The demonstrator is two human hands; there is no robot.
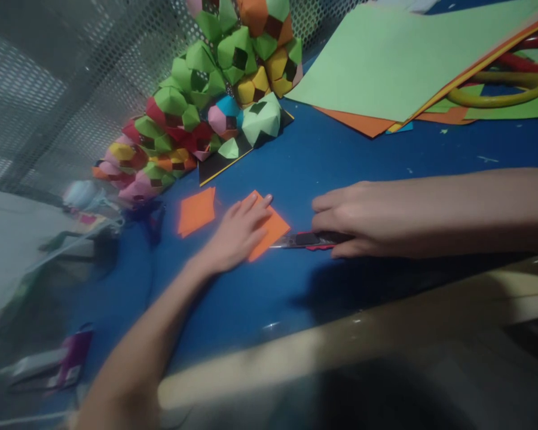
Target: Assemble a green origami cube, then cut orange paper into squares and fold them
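Note:
My left hand (237,234) lies flat with its fingers stretched over an orange square of paper (274,226) on the blue table. Just left of that hand is a small stack of orange paper pieces (197,211). My right hand (345,220) is wrapped round a utility knife (311,240) with a red and black body. The knife lies low along the table, its blade pointing left. The blade's tip reaches the lower right side of the orange square; whether it is under the paper I cannot tell.
Folded paper balls (199,80) in several colours are heaped at the back against a perforated metal panel (112,54). Large green sheets (372,60) and yellow-handled scissors (497,89) lie at the back right. A dark card (224,167) sits before the balls. The table's pale edge (251,358) runs along the front.

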